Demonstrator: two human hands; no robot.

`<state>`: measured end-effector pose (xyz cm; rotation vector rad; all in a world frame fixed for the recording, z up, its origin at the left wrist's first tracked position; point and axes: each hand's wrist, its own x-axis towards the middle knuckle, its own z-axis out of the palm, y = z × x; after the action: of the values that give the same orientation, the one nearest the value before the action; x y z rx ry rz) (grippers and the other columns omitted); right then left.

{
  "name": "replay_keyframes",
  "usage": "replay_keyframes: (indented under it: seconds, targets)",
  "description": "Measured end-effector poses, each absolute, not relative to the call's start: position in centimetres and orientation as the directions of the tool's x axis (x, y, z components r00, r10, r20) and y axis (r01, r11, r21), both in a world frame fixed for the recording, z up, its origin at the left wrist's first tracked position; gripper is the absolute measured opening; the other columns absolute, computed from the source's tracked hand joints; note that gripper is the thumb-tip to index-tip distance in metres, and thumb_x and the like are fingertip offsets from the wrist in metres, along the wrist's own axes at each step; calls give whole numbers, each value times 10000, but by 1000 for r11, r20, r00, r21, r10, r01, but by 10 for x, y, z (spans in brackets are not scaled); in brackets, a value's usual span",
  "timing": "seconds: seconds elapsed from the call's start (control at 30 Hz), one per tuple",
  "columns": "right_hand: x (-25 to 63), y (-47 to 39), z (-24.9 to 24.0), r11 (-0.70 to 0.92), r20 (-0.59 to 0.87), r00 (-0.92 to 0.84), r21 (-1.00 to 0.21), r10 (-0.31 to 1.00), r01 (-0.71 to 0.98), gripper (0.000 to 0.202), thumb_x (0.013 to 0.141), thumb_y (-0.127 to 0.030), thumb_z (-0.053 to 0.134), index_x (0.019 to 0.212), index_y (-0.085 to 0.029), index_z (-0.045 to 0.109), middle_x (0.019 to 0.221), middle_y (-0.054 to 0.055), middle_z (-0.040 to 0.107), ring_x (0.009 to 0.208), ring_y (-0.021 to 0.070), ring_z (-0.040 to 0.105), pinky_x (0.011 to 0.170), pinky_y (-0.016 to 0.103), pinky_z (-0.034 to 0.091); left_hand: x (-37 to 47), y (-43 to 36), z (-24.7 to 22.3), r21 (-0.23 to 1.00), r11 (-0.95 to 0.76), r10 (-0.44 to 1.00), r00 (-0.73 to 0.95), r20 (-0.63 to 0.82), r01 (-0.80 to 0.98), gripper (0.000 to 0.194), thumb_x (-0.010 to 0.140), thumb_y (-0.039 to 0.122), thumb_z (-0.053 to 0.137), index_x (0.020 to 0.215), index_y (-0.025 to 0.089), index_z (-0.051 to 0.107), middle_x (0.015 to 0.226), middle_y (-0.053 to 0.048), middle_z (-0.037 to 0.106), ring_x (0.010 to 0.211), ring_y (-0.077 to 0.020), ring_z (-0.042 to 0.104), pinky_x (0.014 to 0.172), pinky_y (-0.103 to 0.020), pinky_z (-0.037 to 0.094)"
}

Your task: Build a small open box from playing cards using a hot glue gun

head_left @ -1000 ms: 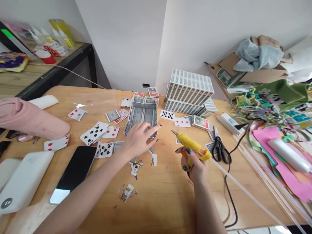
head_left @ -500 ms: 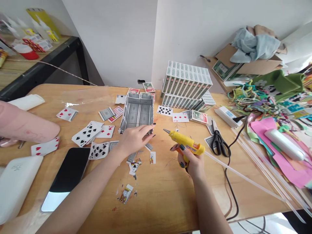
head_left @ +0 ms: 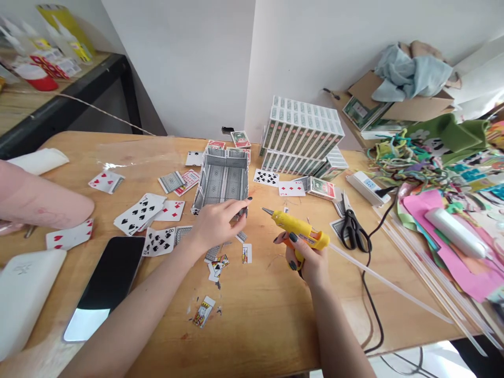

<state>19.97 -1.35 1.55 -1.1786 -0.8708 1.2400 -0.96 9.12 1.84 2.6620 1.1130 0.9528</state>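
My left hand (head_left: 220, 223) pinches the near right corner of an open tray made of grey-backed playing cards (head_left: 223, 181); its fingers hide part of that corner. In my right hand (head_left: 307, 257) is a yellow hot glue gun (head_left: 295, 224), its metal nozzle pointing left toward the tray, a short distance away. A long clear glue stick (head_left: 386, 281) sticks out of the gun's back. Cut card pieces (head_left: 217, 266) lie below my left hand, with a king piece (head_left: 203, 312) nearer the front edge.
Stacked card boxes (head_left: 301, 131) stand behind the tray on the right. Black scissors (head_left: 354, 228), a power strip (head_left: 368, 187) and a black cable lie to the right. A phone (head_left: 112, 278), loose cards (head_left: 142, 214) and a white case (head_left: 29, 299) are on the left.
The view has shifted slightly. Both hands keep nearly the same places, the left at the tray's corner and the right around the glue gun.
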Motion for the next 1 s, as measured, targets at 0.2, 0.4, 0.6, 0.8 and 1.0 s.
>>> replay_keyframes:
  seconds: [0.2, 0.4, 0.6, 0.8, 1.0]
  targets:
    - [200, -15, 14, -60, -91, 144, -976, 985, -210, 232, 825, -403, 620, 798, -177, 666, 569, 5, 650, 285, 53, 356, 319, 233, 273, -6, 90, 14, 292, -712, 673, 503, 542, 638, 289, 866, 209, 490, 1115, 214, 635, 941, 0, 762, 682, -120, 702, 542, -210, 472]
    - [197, -16, 13, -52, -84, 137, -973, 987, -225, 196, 834, -361, 628, 832, -170, 673, 695, 31, 691, 308, 44, 387, 328, 224, 273, 1, 88, 9, 211, -679, 661, 462, 591, 703, 253, 814, 168, 512, 1021, 216, 651, 812, 23, 751, 610, -125, 673, 505, -234, 427]
    - [193, -17, 10, -89, -107, 126, -986, 986, -143, 236, 835, -389, 632, 807, -164, 696, 384, -57, 448, 326, 79, 360, 352, 229, 296, 6, 89, 5, 103, -671, 611, 468, 639, 735, 253, 798, 145, 499, 991, 200, 654, 711, 26, 716, 558, -140, 628, 536, -271, 419]
    - [187, -15, 10, -109, -126, 154, -988, 980, -113, 240, 833, -387, 641, 815, -156, 706, 510, -15, 574, 338, 58, 377, 362, 226, 296, 10, 89, 0, 118, -673, 592, 438, 676, 730, 250, 766, 132, 497, 961, 188, 643, 688, 15, 689, 581, -155, 621, 571, -292, 412]
    - [182, -15, 12, -113, -131, 153, -987, 980, -118, 226, 830, -388, 649, 802, -169, 700, 602, 1, 619, 345, 51, 386, 350, 221, 282, 10, 89, 1, 167, -690, 594, 419, 687, 704, 243, 755, 141, 511, 958, 192, 636, 729, 4, 705, 607, -163, 634, 595, -301, 418]
